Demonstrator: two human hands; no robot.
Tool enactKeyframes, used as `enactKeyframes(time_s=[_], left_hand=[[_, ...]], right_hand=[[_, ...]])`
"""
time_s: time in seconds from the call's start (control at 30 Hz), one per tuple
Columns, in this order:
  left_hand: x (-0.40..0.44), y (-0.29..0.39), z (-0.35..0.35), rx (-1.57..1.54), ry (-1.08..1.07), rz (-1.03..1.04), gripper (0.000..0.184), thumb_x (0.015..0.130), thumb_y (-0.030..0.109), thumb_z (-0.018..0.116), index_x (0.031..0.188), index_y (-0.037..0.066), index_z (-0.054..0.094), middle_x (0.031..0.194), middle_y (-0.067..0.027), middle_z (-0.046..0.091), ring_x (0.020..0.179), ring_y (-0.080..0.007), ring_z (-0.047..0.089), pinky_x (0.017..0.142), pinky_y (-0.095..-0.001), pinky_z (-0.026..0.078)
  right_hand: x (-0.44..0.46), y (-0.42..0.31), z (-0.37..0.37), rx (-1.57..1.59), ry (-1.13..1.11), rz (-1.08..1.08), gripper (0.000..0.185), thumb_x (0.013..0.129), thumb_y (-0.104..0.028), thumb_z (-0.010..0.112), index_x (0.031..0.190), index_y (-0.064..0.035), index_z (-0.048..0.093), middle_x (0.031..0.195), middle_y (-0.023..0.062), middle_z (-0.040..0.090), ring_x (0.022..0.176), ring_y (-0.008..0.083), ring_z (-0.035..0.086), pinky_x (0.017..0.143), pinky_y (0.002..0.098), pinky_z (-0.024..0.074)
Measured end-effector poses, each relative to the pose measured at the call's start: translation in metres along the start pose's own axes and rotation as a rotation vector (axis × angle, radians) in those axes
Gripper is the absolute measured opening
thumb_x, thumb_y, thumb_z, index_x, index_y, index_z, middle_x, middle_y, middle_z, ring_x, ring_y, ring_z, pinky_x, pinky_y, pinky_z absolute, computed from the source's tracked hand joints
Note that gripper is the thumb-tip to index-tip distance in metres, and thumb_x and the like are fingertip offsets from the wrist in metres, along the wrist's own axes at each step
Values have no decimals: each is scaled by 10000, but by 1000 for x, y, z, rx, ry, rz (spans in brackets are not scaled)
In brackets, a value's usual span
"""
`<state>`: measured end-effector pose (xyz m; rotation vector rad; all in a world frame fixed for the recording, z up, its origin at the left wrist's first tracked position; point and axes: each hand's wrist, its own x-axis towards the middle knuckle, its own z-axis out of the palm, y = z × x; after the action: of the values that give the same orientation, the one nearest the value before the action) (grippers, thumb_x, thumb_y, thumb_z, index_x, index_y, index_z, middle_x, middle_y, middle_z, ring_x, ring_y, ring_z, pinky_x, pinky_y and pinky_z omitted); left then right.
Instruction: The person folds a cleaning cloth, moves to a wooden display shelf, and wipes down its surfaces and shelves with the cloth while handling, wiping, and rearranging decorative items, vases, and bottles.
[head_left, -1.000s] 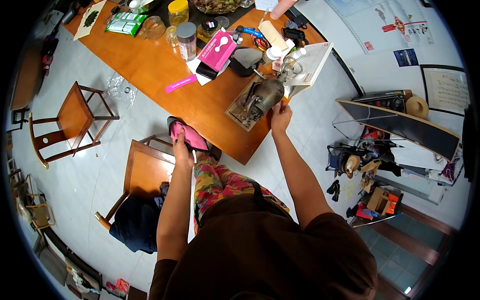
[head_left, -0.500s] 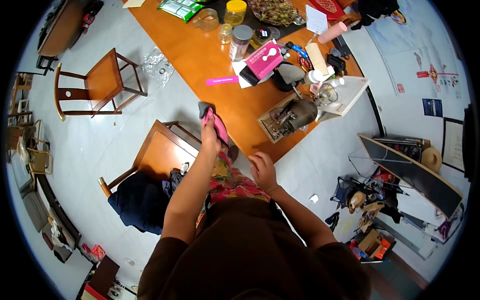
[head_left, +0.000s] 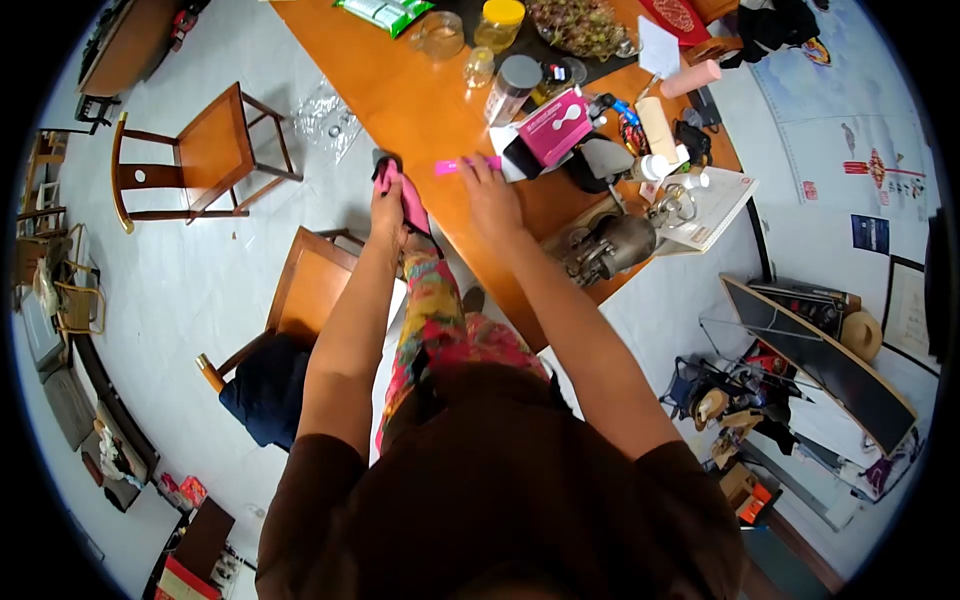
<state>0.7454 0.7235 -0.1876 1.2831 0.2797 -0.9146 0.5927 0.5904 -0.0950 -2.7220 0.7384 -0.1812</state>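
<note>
My left hand (head_left: pixel 387 212) is closed around the edge of a pink sock-like foot covering with a grey toe end (head_left: pixel 412 205). It is at the end of my raised leg in floral trousers (head_left: pixel 435 300), beside the table edge. My right hand (head_left: pixel 492 205) reaches over the table, its fingers stretched out and their tips on a narrow bright pink strip (head_left: pixel 447 167). The strip lies flat on the wood, partly covered by those fingers. Just beyond it stand a pink box (head_left: pixel 556 128) and a grey-lidded jar (head_left: pixel 513 88).
On the wooden table (head_left: pixel 385 85) are a yellow-lidded jar (head_left: pixel 498 25), a glass cup (head_left: pixel 440 35) and a metal machine (head_left: pixel 615 245) near the right edge. One wooden chair (head_left: pixel 215 150) stands at left. Another chair (head_left: pixel 310 285), with dark cloth (head_left: pixel 268 385), is closer.
My right hand has moved from near my lap up and forward onto the pink strip. My left hand and the raised foot have shifted slightly up and left in view.
</note>
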Motion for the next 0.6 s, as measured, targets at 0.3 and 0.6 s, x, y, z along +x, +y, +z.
enactKeyframes(time_s=[0.3,0.6], left_hand=[[20,22,-10,34,24,-23,275,976,123,602,1246,75,581,1077,-40,667,930,-183,638,844,-333,524],[25,93,-7,40,84,-184,178,955,131,645,1125,81,637,999,6,663,883,-120,613,811,-278,492]], right_hand=[[11,5,33,-44,-109,334,289,839,-116,626,1109,-59,539,1089,160,581,813,363,673,674,468,565],[-6,-25,13,177,-66,693,258,830,-185,687,1011,-30,588,933,182,648,786,347,674,684,461,549]])
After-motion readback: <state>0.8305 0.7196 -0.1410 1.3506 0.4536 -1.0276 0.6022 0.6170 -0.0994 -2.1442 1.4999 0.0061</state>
